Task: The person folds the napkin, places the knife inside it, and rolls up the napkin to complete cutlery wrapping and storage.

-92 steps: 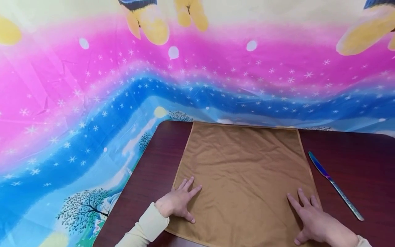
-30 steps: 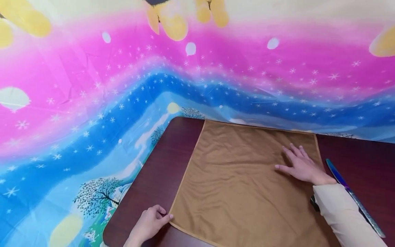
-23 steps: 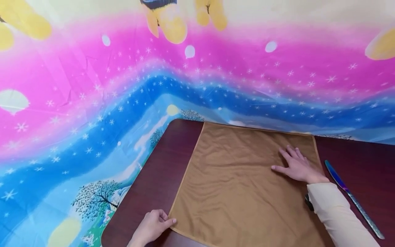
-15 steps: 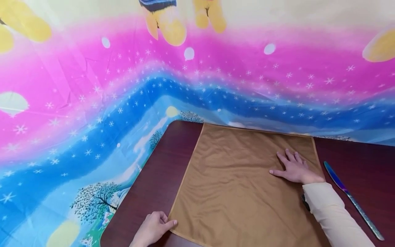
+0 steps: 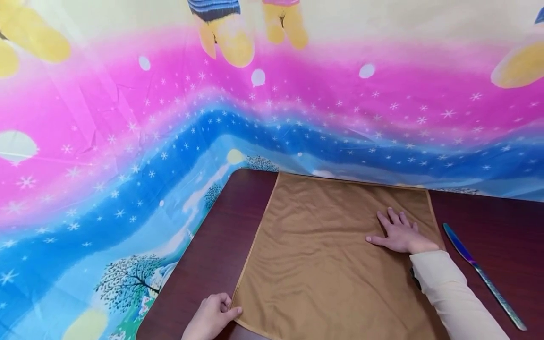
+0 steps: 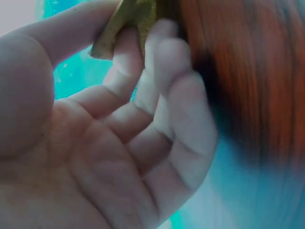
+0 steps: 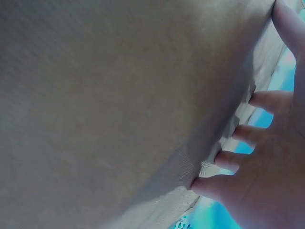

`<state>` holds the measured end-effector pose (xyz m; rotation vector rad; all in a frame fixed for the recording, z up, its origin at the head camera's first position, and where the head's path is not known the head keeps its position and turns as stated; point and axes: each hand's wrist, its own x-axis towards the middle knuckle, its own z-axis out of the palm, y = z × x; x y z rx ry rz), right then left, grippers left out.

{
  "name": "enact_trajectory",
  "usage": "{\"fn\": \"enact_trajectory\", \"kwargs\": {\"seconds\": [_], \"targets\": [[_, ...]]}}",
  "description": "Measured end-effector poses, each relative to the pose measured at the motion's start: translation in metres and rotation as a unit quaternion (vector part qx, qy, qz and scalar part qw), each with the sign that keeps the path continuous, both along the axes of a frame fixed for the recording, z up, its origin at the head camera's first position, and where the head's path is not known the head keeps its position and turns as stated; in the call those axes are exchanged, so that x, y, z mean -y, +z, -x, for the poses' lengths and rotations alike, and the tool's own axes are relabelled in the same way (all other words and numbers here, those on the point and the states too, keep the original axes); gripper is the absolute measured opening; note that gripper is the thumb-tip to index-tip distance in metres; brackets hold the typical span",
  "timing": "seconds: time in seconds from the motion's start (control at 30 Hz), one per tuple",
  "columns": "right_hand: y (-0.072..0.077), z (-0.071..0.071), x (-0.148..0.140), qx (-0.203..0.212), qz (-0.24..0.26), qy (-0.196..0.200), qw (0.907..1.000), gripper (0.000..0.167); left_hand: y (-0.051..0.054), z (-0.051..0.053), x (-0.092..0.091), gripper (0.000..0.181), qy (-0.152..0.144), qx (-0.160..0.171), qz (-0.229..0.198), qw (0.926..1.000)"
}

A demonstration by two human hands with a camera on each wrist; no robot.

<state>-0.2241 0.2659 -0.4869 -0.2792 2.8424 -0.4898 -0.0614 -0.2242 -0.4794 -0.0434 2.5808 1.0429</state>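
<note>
The left hand (image 5: pixel 209 314) is now pinching the near left corner of the cloth (image 5: pixel 314 264), thumb on top; three seconds ago it was lying spread on the cloth's left side. In the left wrist view, thumb and forefinger are clamping that corner between them while the other fingers are curling in beside it. And the right hand (image 5: pixel 399 236)! It was resting down by the near right side; now it is reaching further up, near the far right corner, fingers straight and well apart, fingertips touching the cloth. Its pale sleeve (image 5: pixel 459 297) is crossing over the cloth's right edge. Over the last second, both hands are holding about the same spots. The cloth is lying spread on the table (image 5: pixel 216 250), lightly wrinkled, its far edge running along the table's far edge. Just right of it the knife (image 5: pixel 478 268) is lying aslant, its blade pointing away, keeping its place throughout.
</note>
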Motion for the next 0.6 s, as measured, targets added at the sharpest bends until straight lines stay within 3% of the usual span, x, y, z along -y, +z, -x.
{"fn": "enact_trajectory", "kwargs": {"seconds": [0.13,0.3,0.6], "targets": [[0.0007,-0.0003,-0.0007,0.007,-0.002,0.001,1.0000,0.099,-0.0041,0.0018,0.0017,0.026,0.005,0.030,-0.070,0.9970],[0.0018,-0.0012,-0.0014,0.021,-0.005,0.001,0.9998,0.100,-0.0078,0.0029,0.0069,0.015,0.006,0.077,-0.146,0.9863],[0.0021,-0.0022,-0.0002,0.029,0.003,-0.001,0.9996,0.099,-0.0051,0.0023,0.0057,0.024,0.025,0.108,-0.175,0.9782]]}}
